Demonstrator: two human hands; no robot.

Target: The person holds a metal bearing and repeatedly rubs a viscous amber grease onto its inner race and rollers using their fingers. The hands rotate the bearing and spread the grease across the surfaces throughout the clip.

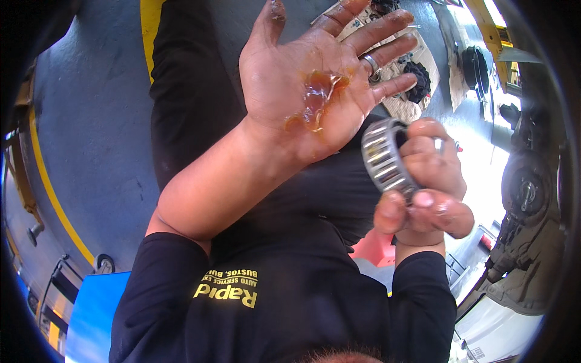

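Observation:
My left hand [272, 91] is held palm up with the fingers spread and a ring on one finger. A blob of amber grease [319, 100] lies in the middle of its palm, and the fingertips look smeared. Close by on the right, my right hand [434, 166] grips a tapered roller bearing [382, 158] by its rim between thumb and fingers. The bearing is tilted, its steel rollers facing the left palm. A small gap separates it from the left hand. The right hand is slightly blurred.
Beyond my hands, a crumpled black cloth or glove [417, 81] lies on brown cardboard [402, 111] with other dark parts. A wheel hub [526, 190] stands at the right. Part of a red seat [375, 249] shows below me. A blue panel [97, 308] is at lower left.

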